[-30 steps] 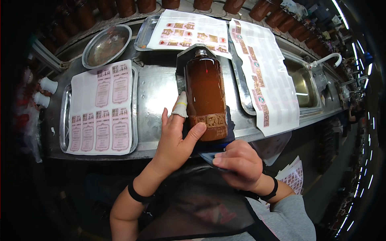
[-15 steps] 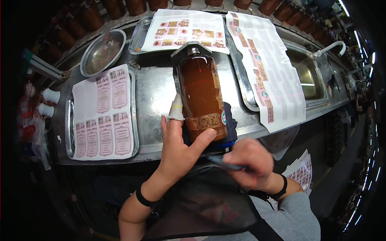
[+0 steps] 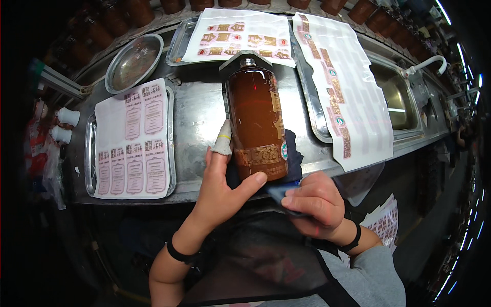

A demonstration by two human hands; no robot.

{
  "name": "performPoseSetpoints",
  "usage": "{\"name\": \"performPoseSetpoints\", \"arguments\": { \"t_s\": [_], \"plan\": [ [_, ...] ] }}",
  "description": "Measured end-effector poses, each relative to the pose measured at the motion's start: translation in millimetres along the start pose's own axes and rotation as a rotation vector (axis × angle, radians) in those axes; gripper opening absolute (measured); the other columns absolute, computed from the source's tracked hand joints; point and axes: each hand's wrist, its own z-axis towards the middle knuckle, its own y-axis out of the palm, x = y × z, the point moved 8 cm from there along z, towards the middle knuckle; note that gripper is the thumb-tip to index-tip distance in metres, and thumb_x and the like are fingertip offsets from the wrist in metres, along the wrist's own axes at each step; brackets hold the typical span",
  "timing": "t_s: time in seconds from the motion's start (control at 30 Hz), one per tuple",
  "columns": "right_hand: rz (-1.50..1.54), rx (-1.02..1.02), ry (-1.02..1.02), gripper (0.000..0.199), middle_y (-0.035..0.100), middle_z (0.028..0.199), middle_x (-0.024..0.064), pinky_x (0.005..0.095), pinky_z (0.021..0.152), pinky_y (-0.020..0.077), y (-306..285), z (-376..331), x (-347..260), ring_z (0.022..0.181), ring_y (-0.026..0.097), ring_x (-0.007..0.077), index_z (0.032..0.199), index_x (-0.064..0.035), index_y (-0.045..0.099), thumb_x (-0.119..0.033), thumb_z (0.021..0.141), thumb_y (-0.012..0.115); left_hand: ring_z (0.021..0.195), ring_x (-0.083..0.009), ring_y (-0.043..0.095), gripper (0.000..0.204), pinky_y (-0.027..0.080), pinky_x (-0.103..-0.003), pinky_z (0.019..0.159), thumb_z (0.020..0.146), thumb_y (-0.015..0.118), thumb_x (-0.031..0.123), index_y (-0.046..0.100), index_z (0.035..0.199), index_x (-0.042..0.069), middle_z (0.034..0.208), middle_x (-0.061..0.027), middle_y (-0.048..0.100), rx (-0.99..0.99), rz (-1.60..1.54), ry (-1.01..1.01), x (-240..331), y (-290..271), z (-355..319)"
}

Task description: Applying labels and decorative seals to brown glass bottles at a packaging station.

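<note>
Centrally on the metal counter (image 3: pixel 199 120) lies the brown bottle (image 3: pixel 254 117), neck far, seemingly steadied by a dark angled holder (image 3: pixel 231 64). The left hand (image 3: pixel 221 185) clasps the bottle's near left side, likely against slipping; near right, the right hand (image 3: pixel 318 202) pinches a blue-grey flat piece (image 3: pixel 277 194).

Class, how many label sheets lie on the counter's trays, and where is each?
3: the left sheet, the back sheet beyond the bottle, and the right sheet beside the sink. Others may be hidden underneath.
</note>
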Motion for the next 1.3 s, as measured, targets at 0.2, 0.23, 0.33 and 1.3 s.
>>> {"name": "performPoseSetpoints", "arguments": {
  "t_s": [0.2, 0.23, 0.33, 1.3],
  "plan": [
    [-0.082, 0.098, 0.040, 0.031, 0.064, 0.084, 0.0078, 0.0349, 0.064, 0.0455, -13, 15, 6, 0.071, 0.058, 0.0246, 0.092, -0.0057, 0.069, 0.006, 0.064, 0.078, 0.146, -0.0322, 0.028, 0.089, 0.019, -0.043, 0.119, 0.082, 0.072, 0.017, 0.023, 0.152, -0.007, 0.155, -0.0275, 0.031, 0.042, -0.037, 0.114, 10, -11, -11],
    [-0.119, 0.025, 0.020, 0.031, 0.065, 0.086, 0.0078, 0.0355, 0.064, 0.0457, -6, 18, 6, 0.072, 0.058, 0.0245, 0.092, -0.0060, 0.070, 0.003, 0.064, 0.078, 0.147, -0.0347, 0.026, 0.088, 0.017, -0.045, 0.119, 0.081, 0.072, 0.018, 0.025, 0.152, -0.006, 0.155, -0.0282, 0.030, 0.055, 0.056, 0.132, 15, -12, -13],
    [-0.055, -0.134, -0.169, 0.036, 0.065, 0.089, 0.0052, 0.0353, 0.065, 0.0463, 6, 19, -10, 0.076, 0.060, 0.0240, 0.097, -0.0057, 0.071, -0.007, 0.061, 0.074, 0.149, -0.0370, 0.024, 0.088, 0.008, -0.047, 0.121, 0.074, 0.069, 0.013, 0.030, 0.151, -0.005, 0.157, -0.0258, 0.028, 0.034, 0.506, 0.325, 44, -8, -21],
    [0.325, 0.446, 0.750, 0.019, 0.061, 0.086, 0.0002, 0.0188, 0.068, 0.0459, -14, -11, 66, 0.076, 0.055, 0.0031, 0.102, -0.0020, 0.057, -0.004, 0.089, 0.070, 0.145, -0.0421, 0.028, 0.084, 0.010, -0.060, 0.116, 0.073, 0.082, 0.028, 0.046, 0.144, 0.002, 0.155, -0.0279, 0.031, 0.225, 0.794, 0.403, 57, -2, -24]
  ]
}}
